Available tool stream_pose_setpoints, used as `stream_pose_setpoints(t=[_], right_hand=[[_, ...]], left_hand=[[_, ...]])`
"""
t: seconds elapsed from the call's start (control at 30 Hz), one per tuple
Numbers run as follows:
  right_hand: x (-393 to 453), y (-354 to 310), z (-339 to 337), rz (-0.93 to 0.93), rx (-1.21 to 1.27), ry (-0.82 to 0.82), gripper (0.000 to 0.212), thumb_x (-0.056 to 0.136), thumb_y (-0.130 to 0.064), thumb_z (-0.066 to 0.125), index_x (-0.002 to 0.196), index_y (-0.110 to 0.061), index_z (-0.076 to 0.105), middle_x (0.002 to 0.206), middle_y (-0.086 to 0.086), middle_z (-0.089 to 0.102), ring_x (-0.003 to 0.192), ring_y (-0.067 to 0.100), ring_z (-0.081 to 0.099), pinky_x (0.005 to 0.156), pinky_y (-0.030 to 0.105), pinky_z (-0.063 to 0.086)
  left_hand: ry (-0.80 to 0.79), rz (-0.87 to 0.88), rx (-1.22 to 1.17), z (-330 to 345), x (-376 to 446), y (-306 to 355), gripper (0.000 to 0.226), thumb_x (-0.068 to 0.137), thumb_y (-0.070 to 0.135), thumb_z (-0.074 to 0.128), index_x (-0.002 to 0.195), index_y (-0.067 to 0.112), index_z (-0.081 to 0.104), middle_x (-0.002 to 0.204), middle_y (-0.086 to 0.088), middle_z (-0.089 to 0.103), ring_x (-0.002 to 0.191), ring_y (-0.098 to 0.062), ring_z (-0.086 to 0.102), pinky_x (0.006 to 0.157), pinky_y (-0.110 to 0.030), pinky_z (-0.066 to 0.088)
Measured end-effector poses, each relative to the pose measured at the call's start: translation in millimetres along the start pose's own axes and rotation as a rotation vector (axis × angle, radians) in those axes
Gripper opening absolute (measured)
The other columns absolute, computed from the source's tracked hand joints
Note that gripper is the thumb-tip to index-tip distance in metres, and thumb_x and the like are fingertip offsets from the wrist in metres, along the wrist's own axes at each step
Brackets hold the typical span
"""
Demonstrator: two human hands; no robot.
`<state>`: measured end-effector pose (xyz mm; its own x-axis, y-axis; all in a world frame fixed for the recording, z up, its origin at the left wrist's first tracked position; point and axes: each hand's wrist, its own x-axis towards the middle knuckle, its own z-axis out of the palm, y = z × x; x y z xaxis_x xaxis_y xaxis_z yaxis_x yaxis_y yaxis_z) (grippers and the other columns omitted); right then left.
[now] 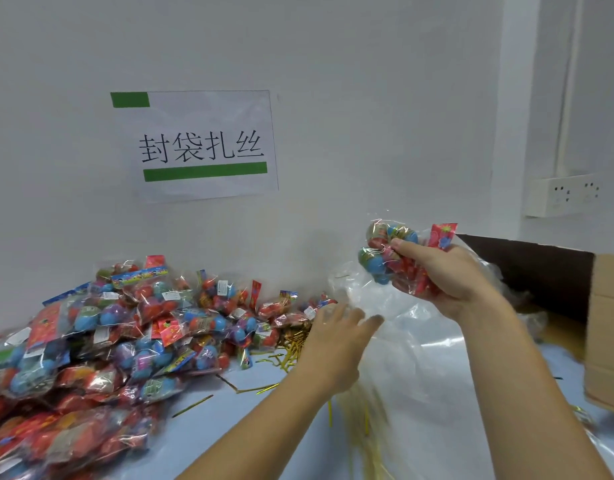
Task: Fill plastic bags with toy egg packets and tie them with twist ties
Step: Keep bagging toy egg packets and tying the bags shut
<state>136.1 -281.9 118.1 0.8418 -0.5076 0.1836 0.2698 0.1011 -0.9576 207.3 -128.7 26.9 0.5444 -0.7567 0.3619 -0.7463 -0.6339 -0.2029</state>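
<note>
Blue table point(264, 427), egg packets point(108, 341), white wall point(333, 81)

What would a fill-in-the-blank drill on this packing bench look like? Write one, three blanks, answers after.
1. The right hand grips toy egg packets above the clear plastic ____.
2. The left hand reaches with its fingers ____.
3. The loose twist ties on the table are ____ in colour.

Answers: bag; spread open; gold

Light-blue worktop point(264, 427), loaded.
Toy egg packets point(108, 341) heaped left; gold twist ties point(291, 344) scattered centre; clear plastic bags point(430, 358) right; cardboard box point(607, 341) at right edge.
</note>
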Motion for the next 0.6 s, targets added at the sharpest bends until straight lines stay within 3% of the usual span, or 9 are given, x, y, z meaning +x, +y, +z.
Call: stream_pose_setpoints(t=[0.1,0.23,0.33,0.43,0.53,0.6], right_hand=[[3,2,-2,0.011,-0.001,-0.006,0.032,0.086,-0.015,0.076,0.114,-0.002,0.069,0.109,0.020,0.074,0.106,0.035,0.070,0.091,0.048,0.058],[9,6,-4,0.016,-0.016,-0.020,0.035,0.085,-0.017,0.078,0.115,-0.002,0.068,0.106,0.018,0.075,0.102,0.034,0.072,0.083,0.043,0.060],[10,8,-1,0.021,-0.042,-0.043,0.036,0.084,-0.019,0.079,0.113,-0.002,0.067,0.104,0.018,0.075,0.098,0.033,0.073,0.079,0.041,0.060],[10,10,3,0.030,-0.084,-0.072,0.039,0.083,-0.021,0.080,0.115,-0.004,0.065,0.106,0.016,0.074,0.096,0.030,0.073,0.079,0.040,0.061],[10,12,8,0.044,-0.124,-0.105,0.046,0.083,-0.023,0.081,0.121,-0.005,0.062,0.110,0.015,0.073,0.098,0.029,0.073,0.080,0.041,0.060],[9,13,12,0.047,-0.137,-0.123,0.046,0.083,-0.023,0.081,0.120,-0.005,0.062,0.108,0.015,0.073,0.096,0.029,0.073,0.077,0.039,0.060]], left_hand=[[-0.003,0.009,0.088,1,-4,-18,0.058,0.082,-0.008,0.051,0.129,0.027,0.052,0.131,0.005,0.055,0.123,-0.024,0.042,0.101,-0.043,0.026],[0.055,-0.027,0.103,1,-25,-48,0.044,0.083,-0.009,0.051,0.107,0.027,0.060,0.115,0.011,0.063,0.115,-0.019,0.046,0.096,-0.035,0.027],[0.078,-0.053,0.079,-8,-46,-72,0.046,0.086,-0.010,0.050,0.110,0.027,0.064,0.119,0.013,0.064,0.117,-0.016,0.047,0.088,-0.032,0.027],[-0.037,-0.114,0.073,-20,-67,-95,0.051,0.088,-0.012,0.050,0.116,0.028,0.065,0.125,0.012,0.061,0.119,-0.014,0.046,0.083,-0.027,0.023],[-0.162,-0.269,0.061,-34,-80,-104,0.052,0.091,-0.008,0.052,0.127,0.027,0.065,0.133,0.003,0.057,0.122,-0.018,0.050,0.099,-0.030,0.034],[-0.119,-0.342,0.040,-45,-82,-93,0.050,0.089,-0.008,0.048,0.123,0.022,0.067,0.129,-0.001,0.059,0.116,-0.019,0.053,0.103,-0.034,0.038]])
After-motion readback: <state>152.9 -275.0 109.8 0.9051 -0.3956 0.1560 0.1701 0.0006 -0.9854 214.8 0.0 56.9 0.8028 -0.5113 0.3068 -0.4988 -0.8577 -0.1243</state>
